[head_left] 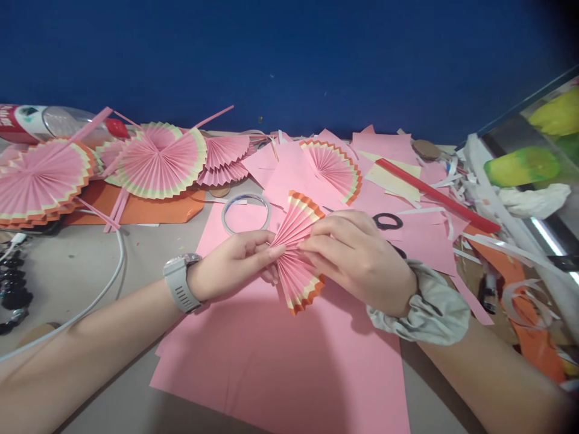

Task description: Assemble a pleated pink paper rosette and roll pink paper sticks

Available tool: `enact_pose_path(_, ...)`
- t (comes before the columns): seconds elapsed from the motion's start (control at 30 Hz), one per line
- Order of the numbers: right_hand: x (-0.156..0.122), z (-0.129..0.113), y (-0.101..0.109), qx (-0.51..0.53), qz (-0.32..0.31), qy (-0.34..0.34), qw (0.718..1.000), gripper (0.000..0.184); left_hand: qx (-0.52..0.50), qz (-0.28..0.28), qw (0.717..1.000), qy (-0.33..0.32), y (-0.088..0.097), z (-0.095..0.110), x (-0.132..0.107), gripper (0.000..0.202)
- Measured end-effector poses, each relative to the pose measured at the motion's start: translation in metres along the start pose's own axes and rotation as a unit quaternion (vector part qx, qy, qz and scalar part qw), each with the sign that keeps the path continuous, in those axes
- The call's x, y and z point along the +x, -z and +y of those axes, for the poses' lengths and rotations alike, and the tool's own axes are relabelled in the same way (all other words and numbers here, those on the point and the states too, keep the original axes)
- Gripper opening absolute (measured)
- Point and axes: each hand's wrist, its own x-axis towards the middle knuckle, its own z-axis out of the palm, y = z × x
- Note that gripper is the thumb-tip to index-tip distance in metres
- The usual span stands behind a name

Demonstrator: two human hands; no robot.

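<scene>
Between my hands is a pleated paper fan [294, 229], pink with a cream band and an orange edge, spread into two wings. My left hand [242, 262] pinches its gathered centre, thumb on top. My right hand [357, 256] is closed on the fan's right side, its fingers bent over the folds and hiding part of them. Below lie large pink paper sheets [289, 367]. Just beyond my left hand is a roll of tape [224, 216]. Black scissor handles [388, 222] show partly behind my right hand.
Finished-looking pleated fans [158, 163] lie at the back left near a plastic bottle [72, 123]. A white cable [118, 265] crosses the left side. On the right are a red strip [438, 196], paper scraps and a clear-walled box [520, 150]. A blue panel [271, 60] stands behind.
</scene>
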Motion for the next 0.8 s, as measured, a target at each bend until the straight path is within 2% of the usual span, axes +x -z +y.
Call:
enact_pose_path(0.17,-0.004,0.018,0.008,-0.018,0.018,-0.020,0.999,0.004,-0.068,0.027,0.997,0.001,0.002,-0.002,-0.001,0.026)
enact_pose_path(0.3,-0.005,0.022,0.012,-0.015,0.029,-0.013,0.999,0.007,-0.102,0.048,0.994,0.009,0.002,-0.002,0.000,0.024)
enact_pose_path(0.43,-0.004,0.021,0.013,0.000,0.032,-0.006,0.999,0.008,-0.121,0.038,0.992,-0.001,0.002,-0.001,0.000,0.024)
enact_pose_path(0.6,-0.006,0.022,0.010,0.010,0.090,-0.005,0.996,0.009,-0.132,0.030,0.991,-0.011,0.002,-0.001,-0.001,0.024)
enact_pose_path(0.8,-0.007,0.022,0.008,0.097,0.059,-0.005,0.994,0.009,-0.123,0.032,0.992,-0.013,0.002,0.000,-0.001,0.025)
